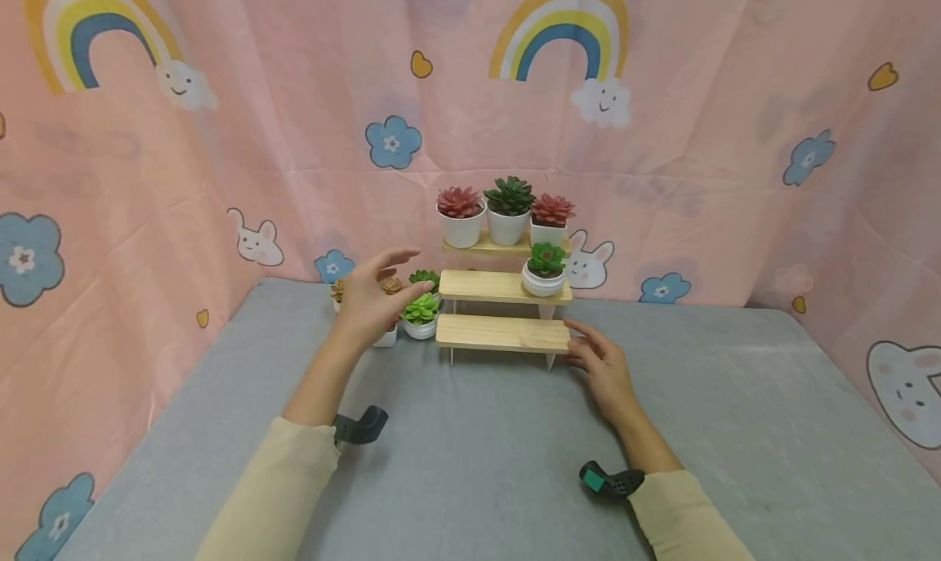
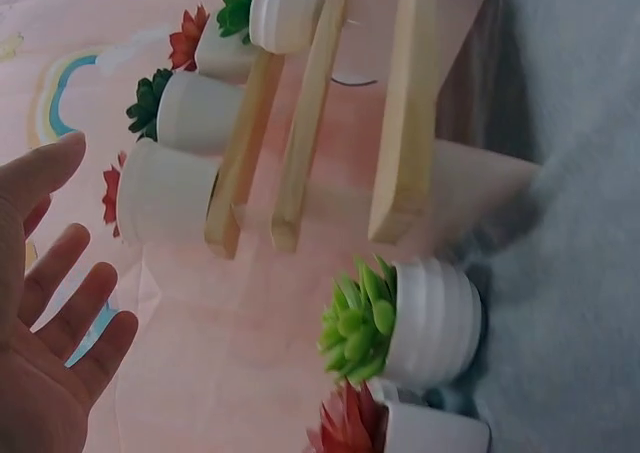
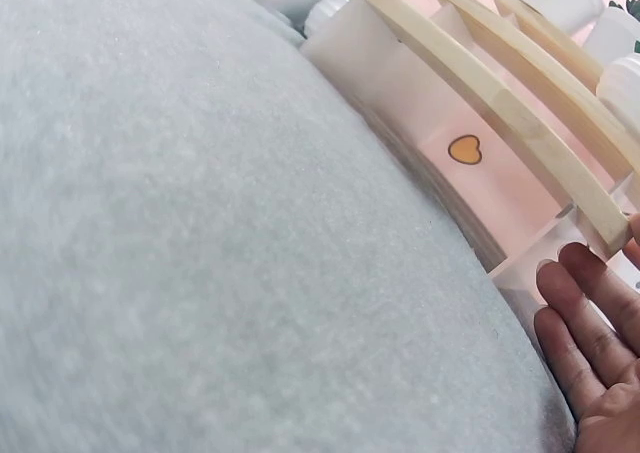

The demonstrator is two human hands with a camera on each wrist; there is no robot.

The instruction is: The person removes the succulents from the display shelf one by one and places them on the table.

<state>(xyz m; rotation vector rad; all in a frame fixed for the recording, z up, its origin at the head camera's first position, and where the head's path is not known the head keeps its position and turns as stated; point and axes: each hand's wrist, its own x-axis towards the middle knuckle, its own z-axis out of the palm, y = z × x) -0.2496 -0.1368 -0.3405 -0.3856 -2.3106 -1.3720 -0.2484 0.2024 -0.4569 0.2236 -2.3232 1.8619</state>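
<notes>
A three-tier stand with pale wooden shelves (image 1: 503,333) holds potted succulents. On its top tier are a red succulent (image 1: 460,218), a dark green one (image 1: 509,210) and another red one (image 1: 550,218). A green succulent in a round white pot (image 1: 544,270) sits at the middle tier's right end. My left hand (image 1: 373,300) is raised left of the stand, holding nothing, fingers and thumb spread. Behind and below it stand a bright green succulent (image 2: 357,323) and a red one (image 2: 350,423). My right hand (image 1: 604,373) touches the bottom shelf's right end with extended fingers (image 3: 585,323).
The grey tabletop (image 1: 470,463) runs up to a pink patterned curtain (image 1: 309,136) at the back and sides. More small potted succulents, including a dark green one (image 1: 425,281), stand left of the stand, partly hidden by the left hand.
</notes>
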